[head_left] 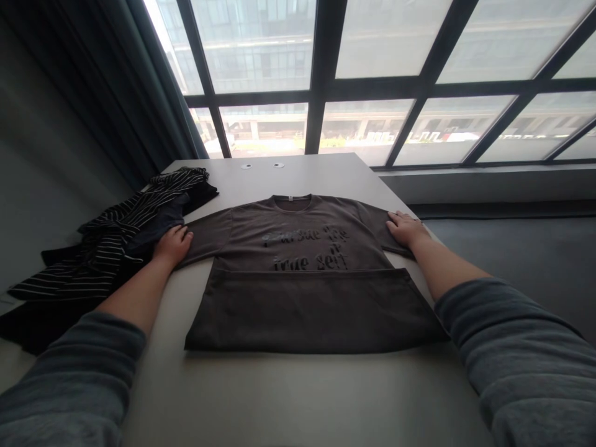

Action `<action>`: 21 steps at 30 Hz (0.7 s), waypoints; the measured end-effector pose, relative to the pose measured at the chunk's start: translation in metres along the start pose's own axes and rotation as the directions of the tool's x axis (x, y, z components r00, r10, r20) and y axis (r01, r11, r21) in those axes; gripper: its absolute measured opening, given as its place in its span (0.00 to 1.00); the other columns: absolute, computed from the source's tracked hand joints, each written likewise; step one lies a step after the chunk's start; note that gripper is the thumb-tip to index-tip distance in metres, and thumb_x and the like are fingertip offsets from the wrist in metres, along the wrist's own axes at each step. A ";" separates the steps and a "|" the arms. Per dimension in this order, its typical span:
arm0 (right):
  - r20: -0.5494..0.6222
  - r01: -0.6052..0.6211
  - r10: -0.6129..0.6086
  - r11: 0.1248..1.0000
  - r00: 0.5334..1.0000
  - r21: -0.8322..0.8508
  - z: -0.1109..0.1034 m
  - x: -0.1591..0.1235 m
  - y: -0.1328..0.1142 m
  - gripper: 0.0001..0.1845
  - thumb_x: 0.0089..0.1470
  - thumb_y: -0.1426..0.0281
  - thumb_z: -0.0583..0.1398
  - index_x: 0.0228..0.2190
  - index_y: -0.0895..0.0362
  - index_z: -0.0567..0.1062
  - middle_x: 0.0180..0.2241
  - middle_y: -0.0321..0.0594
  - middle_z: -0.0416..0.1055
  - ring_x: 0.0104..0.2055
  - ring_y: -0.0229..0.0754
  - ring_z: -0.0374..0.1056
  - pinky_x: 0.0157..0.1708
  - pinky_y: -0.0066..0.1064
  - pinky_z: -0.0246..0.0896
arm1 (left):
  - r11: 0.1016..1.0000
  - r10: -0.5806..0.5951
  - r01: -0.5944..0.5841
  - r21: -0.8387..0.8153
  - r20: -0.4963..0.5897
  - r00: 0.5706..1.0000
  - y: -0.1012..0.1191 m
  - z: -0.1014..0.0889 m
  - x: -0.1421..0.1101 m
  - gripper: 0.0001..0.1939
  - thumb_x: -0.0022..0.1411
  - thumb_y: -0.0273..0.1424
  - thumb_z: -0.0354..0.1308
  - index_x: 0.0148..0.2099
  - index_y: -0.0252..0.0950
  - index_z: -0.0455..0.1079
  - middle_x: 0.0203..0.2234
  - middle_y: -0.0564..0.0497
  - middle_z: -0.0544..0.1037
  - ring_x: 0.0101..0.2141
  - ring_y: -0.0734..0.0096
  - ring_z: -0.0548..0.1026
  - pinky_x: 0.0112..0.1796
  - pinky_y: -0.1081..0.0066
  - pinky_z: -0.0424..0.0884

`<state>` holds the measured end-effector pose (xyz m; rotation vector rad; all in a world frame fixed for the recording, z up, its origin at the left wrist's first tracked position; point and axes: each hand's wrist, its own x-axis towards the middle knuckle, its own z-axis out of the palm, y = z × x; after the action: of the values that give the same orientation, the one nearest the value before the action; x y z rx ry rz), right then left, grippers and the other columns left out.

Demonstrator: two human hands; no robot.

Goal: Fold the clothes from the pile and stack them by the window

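Note:
A dark brown T-shirt [302, 292] with black lettering lies flat on the white table [261, 397], its bottom hem folded up over the lower chest. My left hand [173, 243] rests on the end of the shirt's left sleeve, fingers curled at its edge. On the right sleeve near the table's right edge lies my right hand [405, 228], palm down. Whether either hand pinches the cloth I cannot tell. Both forearms are bare below grey pushed-up sleeves.
A heap of black-and-white striped and dark clothes [107, 248] lies at the table's left side. Two small round white discs [262, 166] sit near the far edge. Behind the table stand a large window [372, 74] and a dark curtain [93, 87].

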<state>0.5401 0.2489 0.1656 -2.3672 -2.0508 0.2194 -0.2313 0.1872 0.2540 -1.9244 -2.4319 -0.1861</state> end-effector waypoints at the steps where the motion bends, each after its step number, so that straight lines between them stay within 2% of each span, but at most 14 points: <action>1: -0.006 0.001 -0.001 1.000 1.000 0.001 0.000 0.000 0.000 0.37 0.70 0.52 0.42 0.72 0.55 0.59 0.74 0.46 0.49 0.75 0.52 0.47 0.73 0.54 0.43 | 0.999 -0.041 0.041 0.017 0.019 0.999 0.000 -0.001 0.000 0.34 0.73 0.46 0.41 0.70 0.32 0.67 0.70 0.40 0.63 0.68 0.47 0.62 0.69 0.52 0.56; 5: -0.008 0.005 -0.005 1.000 1.000 0.008 -0.001 -0.001 -0.001 0.37 0.70 0.53 0.43 0.72 0.55 0.59 0.74 0.46 0.49 0.75 0.53 0.48 0.73 0.54 0.43 | 0.991 -0.124 0.121 0.048 0.057 0.991 0.005 -0.005 0.005 0.35 0.72 0.49 0.44 0.71 0.36 0.66 0.72 0.39 0.59 0.68 0.41 0.60 0.67 0.45 0.58; 10: -0.011 0.012 -0.012 1.000 1.000 0.018 0.001 0.002 0.001 0.37 0.69 0.52 0.43 0.72 0.56 0.59 0.74 0.47 0.49 0.75 0.53 0.47 0.73 0.54 0.43 | 0.988 -0.150 0.144 0.059 0.122 0.981 0.007 -0.005 0.015 0.36 0.71 0.51 0.44 0.74 0.42 0.61 0.75 0.43 0.51 0.72 0.44 0.53 0.69 0.46 0.53; 13: 0.003 0.011 -0.011 1.000 1.000 0.017 0.001 0.004 0.004 0.38 0.69 0.52 0.43 0.72 0.55 0.58 0.75 0.46 0.48 0.76 0.52 0.47 0.73 0.53 0.42 | 0.989 -0.142 0.133 0.064 0.180 0.973 0.001 -0.004 0.019 0.38 0.72 0.49 0.42 0.77 0.37 0.54 0.76 0.42 0.48 0.73 0.45 0.48 0.70 0.47 0.49; 18: 0.058 -0.051 0.049 0.998 0.997 0.037 -0.001 0.004 0.010 0.37 0.70 0.52 0.40 0.74 0.51 0.54 0.76 0.43 0.44 0.76 0.56 0.43 0.71 0.64 0.40 | 0.994 -0.109 0.105 0.030 0.229 0.967 -0.012 -0.004 0.019 0.38 0.75 0.44 0.40 0.77 0.26 0.49 0.76 0.38 0.43 0.74 0.48 0.44 0.71 0.52 0.45; 21: 0.013 -0.095 0.095 0.995 0.995 0.023 0.001 0.006 0.020 0.36 0.69 0.52 0.41 0.72 0.51 0.59 0.74 0.47 0.50 0.74 0.59 0.47 0.69 0.63 0.45 | 0.995 -0.101 0.100 0.016 0.222 0.970 -0.015 -0.005 0.016 0.37 0.75 0.42 0.41 0.77 0.23 0.49 0.76 0.36 0.44 0.74 0.47 0.44 0.71 0.52 0.44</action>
<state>0.5606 0.2519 0.1618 -2.4579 -1.9312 0.2564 -0.2500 0.1991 0.2598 -1.9171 -2.6687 0.0357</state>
